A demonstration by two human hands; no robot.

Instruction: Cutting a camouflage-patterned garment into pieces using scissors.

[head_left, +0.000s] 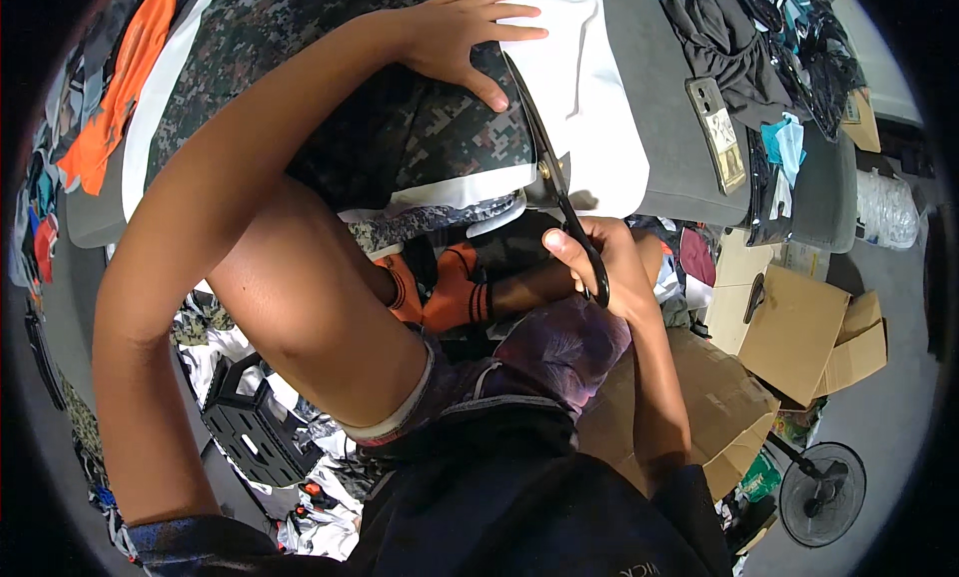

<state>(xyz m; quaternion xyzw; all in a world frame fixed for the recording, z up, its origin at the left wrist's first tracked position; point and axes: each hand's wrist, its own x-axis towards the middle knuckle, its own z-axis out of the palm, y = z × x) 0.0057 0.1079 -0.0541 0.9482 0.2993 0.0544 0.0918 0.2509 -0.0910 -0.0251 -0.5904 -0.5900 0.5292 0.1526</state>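
Observation:
Dark digital-camouflage fabric with a white border lies in front of me on the grey seat. My left hand rests on it, fingers spread and flat, close to where the camouflage meets a white part. A large pair of black scissors is in my right hand, with the thumb and fingers at the handles. Its long blades point away from me along the right edge of the camouflage, and the tip reaches near my left thumb. Part of the lower blade is hard to make out against the fabric.
An orange cloth hangs at the far left. Right of the fabric lie a phone and dark grey clothing. Cardboard boxes and a fan stand on the floor at right. A black crate sits at lower left among scraps.

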